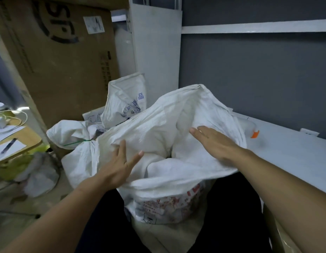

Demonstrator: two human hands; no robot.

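Note:
A large white woven sack (164, 125) stands between my legs with its mouth gaping open toward me. Red print shows on its lower front. My left hand (120, 161) lies on the sack's left rim, fingers straight and thumb spread, pressing the fabric. My right hand (213, 143) reaches over the right side of the opening, palm down, fingers straight, resting on or just above the inner cloth. White fabric fills the inside of the sack; what lies deeper is hidden.
A tied white sack (72, 136) and another printed sack (125, 99) sit behind on the left. A big cardboard box (58, 61) leans at the back left. A white table (295, 161) with an orange-capped item (255, 134) runs along the right. Papers and cables lie far left.

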